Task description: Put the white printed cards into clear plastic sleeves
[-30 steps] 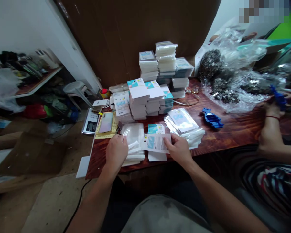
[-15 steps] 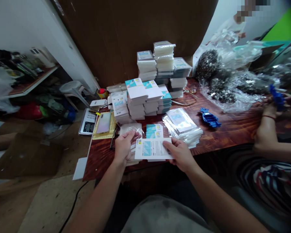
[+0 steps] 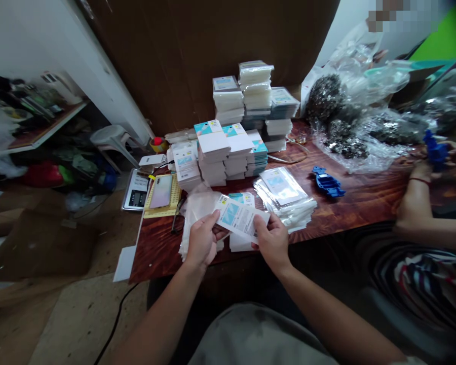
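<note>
In the head view, the right hand (image 3: 270,239) pinches the right end of a thin, white rectangular card with pale-blue printed panels (image 3: 235,218), thumb on top; the left hand (image 3: 203,242) has thumb and fingers drawn narrow at its other end, though whether they grip it or only steady it I cannot tell. Supporting both ends probably keeps the stiff card from tipping; it sits slantwise above a low stack of white-and-turquoise paper cards (image 3: 241,243). Just left lies a slippery, creased pile of clear plastic sleeves (image 3: 198,205); to the right, glossy clear sleeves with printed cards inside (image 3: 283,188) fan unevenly. All seem set close for easy reach on the reddish-brown, streaky wooden table (image 3: 155,253). Behind, squared-off stacks of white cards with turquoise headers (image 3: 215,147) stand upright, likely because flat cardboard piles neatly.
</note>
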Action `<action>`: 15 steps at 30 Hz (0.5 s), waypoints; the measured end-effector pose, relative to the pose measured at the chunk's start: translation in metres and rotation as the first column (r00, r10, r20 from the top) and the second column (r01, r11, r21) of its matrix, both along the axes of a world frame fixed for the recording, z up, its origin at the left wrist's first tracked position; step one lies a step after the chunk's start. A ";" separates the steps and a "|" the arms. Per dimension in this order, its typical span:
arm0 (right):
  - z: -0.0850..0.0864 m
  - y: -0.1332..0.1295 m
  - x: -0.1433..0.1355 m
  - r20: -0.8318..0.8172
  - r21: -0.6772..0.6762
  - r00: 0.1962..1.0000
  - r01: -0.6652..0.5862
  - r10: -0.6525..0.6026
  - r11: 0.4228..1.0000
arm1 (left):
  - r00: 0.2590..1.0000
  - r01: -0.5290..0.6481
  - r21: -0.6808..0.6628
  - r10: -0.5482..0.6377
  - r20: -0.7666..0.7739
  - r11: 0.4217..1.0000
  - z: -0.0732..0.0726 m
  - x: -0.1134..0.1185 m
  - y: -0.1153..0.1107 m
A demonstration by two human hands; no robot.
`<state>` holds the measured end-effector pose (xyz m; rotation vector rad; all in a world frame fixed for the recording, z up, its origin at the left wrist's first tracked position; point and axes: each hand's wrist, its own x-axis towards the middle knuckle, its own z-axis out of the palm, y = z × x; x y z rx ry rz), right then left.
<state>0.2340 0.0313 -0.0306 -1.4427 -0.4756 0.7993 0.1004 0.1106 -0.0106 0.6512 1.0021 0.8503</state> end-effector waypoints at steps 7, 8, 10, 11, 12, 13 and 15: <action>0.006 0.022 -0.001 -0.374 0.233 0.862 -0.270 0.343 0.934 | 0.978 0.200 0.015 -0.199 -0.056 0.980 0.009 -0.010 0.006; 0.010 0.024 0.003 -0.426 0.240 0.802 -0.346 0.419 0.907 | 0.966 0.251 0.008 -0.250 -0.071 0.968 0.009 -0.014 0.012; 0.014 0.028 0.010 -0.512 0.219 0.714 -0.429 0.478 0.876 | 0.941 0.331 -0.008 -0.330 -0.076 0.944 0.006 -0.021 0.023; 0.015 0.029 0.012 -0.547 0.200 0.689 -0.444 0.476 0.873 | 0.933 0.354 -0.016 -0.355 -0.059 0.935 0.003 -0.024 0.028; 0.015 0.031 0.012 -0.574 0.178 0.674 -0.452 0.465 0.874 | 0.928 0.369 -0.023 -0.370 -0.036 0.929 0.001 -0.027 0.033; 0.014 0.033 0.011 -0.587 0.155 0.673 -0.453 0.450 0.878 | 0.925 0.379 -0.030 -0.379 -0.010 0.925 -0.001 -0.029 0.036; 0.011 0.038 0.005 -0.562 0.118 0.714 -0.431 0.418 0.895 | 0.924 0.382 -0.035 -0.381 0.025 0.923 -0.004 -0.030 0.039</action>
